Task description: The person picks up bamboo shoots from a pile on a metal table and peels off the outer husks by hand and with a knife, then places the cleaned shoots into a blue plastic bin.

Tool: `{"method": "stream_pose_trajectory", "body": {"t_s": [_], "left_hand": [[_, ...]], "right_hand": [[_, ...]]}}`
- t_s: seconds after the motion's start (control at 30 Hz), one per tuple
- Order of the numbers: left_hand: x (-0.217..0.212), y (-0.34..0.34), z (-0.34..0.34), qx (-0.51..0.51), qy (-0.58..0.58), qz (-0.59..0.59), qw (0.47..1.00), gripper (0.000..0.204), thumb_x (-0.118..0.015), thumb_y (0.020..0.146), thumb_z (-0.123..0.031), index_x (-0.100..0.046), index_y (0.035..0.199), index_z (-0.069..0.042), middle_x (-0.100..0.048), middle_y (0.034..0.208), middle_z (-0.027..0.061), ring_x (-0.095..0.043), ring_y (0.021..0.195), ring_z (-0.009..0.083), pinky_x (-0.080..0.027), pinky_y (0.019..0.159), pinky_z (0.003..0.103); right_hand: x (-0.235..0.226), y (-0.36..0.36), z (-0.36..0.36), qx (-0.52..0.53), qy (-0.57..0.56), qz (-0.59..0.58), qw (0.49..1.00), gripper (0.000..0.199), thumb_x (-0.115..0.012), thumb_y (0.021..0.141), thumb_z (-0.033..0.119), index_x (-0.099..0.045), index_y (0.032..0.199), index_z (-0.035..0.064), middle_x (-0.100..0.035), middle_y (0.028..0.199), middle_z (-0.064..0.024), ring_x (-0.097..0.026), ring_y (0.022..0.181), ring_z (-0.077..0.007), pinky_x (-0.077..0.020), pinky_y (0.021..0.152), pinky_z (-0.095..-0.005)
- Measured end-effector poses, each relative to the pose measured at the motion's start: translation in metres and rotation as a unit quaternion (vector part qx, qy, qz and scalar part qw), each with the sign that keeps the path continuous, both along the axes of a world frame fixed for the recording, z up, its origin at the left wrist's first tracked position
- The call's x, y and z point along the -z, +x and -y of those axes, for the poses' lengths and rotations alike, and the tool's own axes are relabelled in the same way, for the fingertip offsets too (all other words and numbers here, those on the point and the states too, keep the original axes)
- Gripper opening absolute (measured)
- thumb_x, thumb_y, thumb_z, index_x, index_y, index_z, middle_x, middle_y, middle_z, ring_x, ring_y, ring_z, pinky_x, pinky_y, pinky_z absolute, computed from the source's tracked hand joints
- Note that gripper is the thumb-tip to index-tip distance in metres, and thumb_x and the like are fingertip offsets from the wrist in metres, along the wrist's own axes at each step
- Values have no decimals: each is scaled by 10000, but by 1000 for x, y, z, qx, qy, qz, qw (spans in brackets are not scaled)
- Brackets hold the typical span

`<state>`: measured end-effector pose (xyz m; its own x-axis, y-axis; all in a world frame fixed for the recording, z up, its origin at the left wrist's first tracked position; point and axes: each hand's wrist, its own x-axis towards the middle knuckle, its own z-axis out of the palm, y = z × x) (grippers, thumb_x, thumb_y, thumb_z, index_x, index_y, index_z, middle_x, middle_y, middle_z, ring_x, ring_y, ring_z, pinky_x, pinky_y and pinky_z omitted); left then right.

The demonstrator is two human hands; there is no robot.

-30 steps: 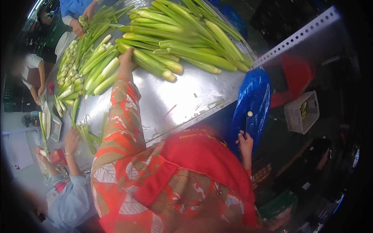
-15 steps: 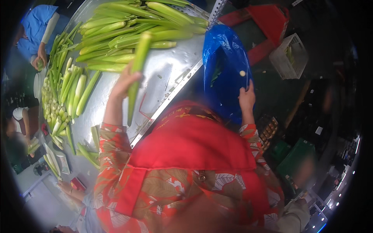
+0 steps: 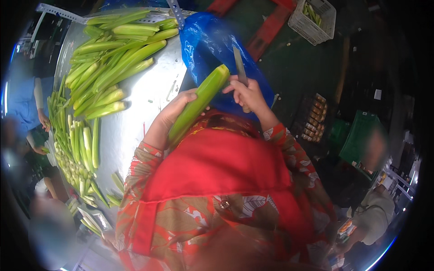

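Observation:
My left hand (image 3: 168, 114) is wrapped round a thick green water bamboo stalk (image 3: 201, 97), which slants up to the right in front of my apron. Its pale cut end lies close to the fingers of my right hand (image 3: 251, 94). That hand grips a knife (image 3: 239, 63) whose narrow blade points up and away from me. Below both, a blue plastic bag (image 3: 203, 40) hangs open at the table's edge. On the metal table (image 3: 131, 135), to the left, lies a pile of unpeeled green stalks (image 3: 122, 58).
Slimmer, paler stalks (image 3: 81, 167) are heaped along the table's left side. Co-workers in blue (image 3: 25, 99) and grey (image 3: 375, 210) are at the sides. A white crate (image 3: 312, 20), red pallet-jack forks (image 3: 266, 34) and a green crate (image 3: 359, 135) stand on the floor.
My left hand has brought the stalk from over the table to the right, near the knife. My right hand has moved in toward it. The view has turned rightward.

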<state>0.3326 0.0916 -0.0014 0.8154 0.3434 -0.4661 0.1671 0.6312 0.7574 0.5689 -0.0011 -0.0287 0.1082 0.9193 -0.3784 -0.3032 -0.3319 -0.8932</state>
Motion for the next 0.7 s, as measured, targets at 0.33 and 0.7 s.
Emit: {"method": "stream_pose_trajectory", "body": {"t_s": [0.33,0.7], "left_hand": [[-12,18,2,2,98,-94,991,608,-585,894,-437,-484,1299,4,-599,1137,117,-590,990,165,-482,853,286],[-1,-13,-25,-60,-26,-50,997,609,-590,863,-463,-476,1271,-26,-632,919,123,-650,750,206,-552,667,326]], "right_hand": [[-9,-5,-5,37,16,-3,999,213,-604,875,196,-549,910,-7,-564,643,-56,-488,460,-87,-379,406,-221],[-90,97,34,329,168,58,927,225,-629,847,145,-557,991,-12,-610,668,-85,-506,475,-79,-390,409,-212]]}}
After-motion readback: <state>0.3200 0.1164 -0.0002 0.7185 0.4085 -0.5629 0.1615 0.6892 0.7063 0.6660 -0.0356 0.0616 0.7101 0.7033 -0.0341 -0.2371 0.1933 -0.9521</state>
